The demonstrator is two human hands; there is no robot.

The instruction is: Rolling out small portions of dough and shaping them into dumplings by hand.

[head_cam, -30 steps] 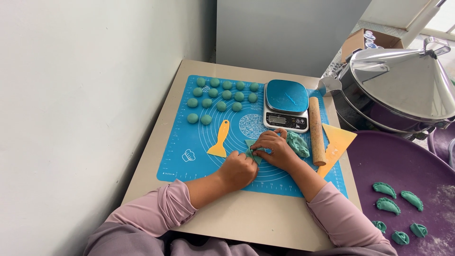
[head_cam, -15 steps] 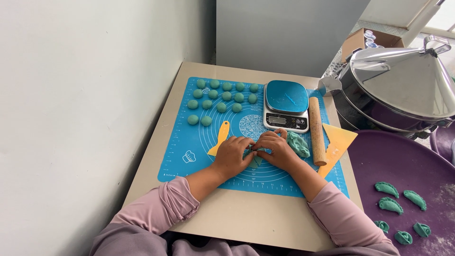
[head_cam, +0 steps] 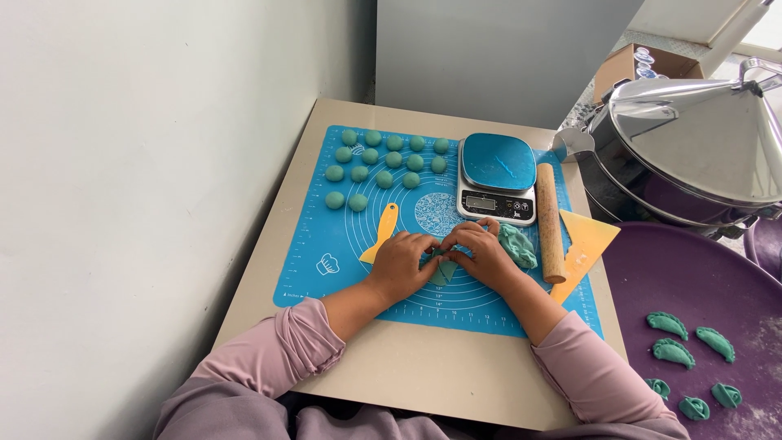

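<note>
Green folded dough piece [head_cam: 442, 271] sits pinched between your left hand [head_cam: 401, 265] and right hand [head_cam: 481, 254], apparently folded, over the blue silicone mat [head_cam: 326, 236].

Blue mat [head_cam: 326, 236] bore white ruled circles. Dough balls [head_cam: 384, 160] were teal-green, scraper [head_cam: 381, 232] yellow, rolling pin [head_cam: 550, 224] pale wood, tray [head_cam: 692, 281] purple, sleeves [head_cam: 305, 346] mauve.

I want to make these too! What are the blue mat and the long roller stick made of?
The flat blue mat with white printed rings looks like matte silicone or soft plastic, lying limp on the table. The pale brown cylindrical rolling pin looks like unvarnished wood, judging by its dull tan surface.
</note>
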